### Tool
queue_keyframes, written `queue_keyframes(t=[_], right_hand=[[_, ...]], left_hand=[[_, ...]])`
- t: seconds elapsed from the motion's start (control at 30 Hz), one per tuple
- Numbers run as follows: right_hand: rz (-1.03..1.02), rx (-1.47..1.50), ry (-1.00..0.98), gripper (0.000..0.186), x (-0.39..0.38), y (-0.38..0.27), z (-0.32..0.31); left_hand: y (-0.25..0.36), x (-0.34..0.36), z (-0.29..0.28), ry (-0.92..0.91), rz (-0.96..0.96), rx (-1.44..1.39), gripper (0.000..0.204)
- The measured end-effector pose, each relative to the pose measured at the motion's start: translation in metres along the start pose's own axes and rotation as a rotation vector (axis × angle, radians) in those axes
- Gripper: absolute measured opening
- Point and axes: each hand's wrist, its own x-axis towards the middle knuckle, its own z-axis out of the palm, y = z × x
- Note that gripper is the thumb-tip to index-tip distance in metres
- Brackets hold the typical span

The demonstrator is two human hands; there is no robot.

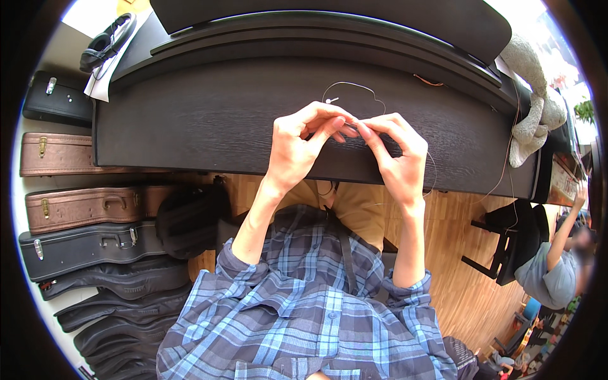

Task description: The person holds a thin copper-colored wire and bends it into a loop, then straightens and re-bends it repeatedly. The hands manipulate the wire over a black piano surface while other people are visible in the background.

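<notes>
My left hand (295, 144) and my right hand (403, 152) meet above the dark wooden top of what looks like a closed piano (190, 120). Thumb and forefinger of each are pinched together, almost touching, on a thin wire-like string (350, 83). One loop of it arches beyond my fingertips; another thin curve shows beside my right wrist. At the near loop's left end is a small white piece (330, 100), just past my left fingers. The exact spot where the string is gripped is mostly hidden by my fingers.
Headphones (109, 42) lie at the far left, a grey plush toy (531, 120) at the right. Thin strands (508, 149) hang over the right edge. Instrument cases (82, 209) are stacked at left. A black stool (506, 240) and another person (551, 275) are at right.
</notes>
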Motion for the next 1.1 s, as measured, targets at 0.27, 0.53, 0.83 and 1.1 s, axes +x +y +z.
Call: queue_keyframes(t=[0.27,0.53,0.83,1.1], right_hand=[[-0.013,-0.039,0.025,0.027,-0.002,0.002,0.0],[-0.016,-0.023,0.025,0.028,-0.002,0.003,0.001],[0.022,-0.031,0.043,0.023,-0.005,0.002,0.001],[-0.031,0.122,0.04,0.023,-0.009,0.007,0.002]], left_hand=[[0.002,0.0,-0.003,0.062,-0.005,-0.062,0.019],[0.002,0.0,0.003,0.118,-0.029,0.008,0.019],[-0.001,-0.003,0.005,0.105,-0.012,0.023,0.011],[0.005,-0.003,0.009,0.183,0.015,0.062,0.014]])
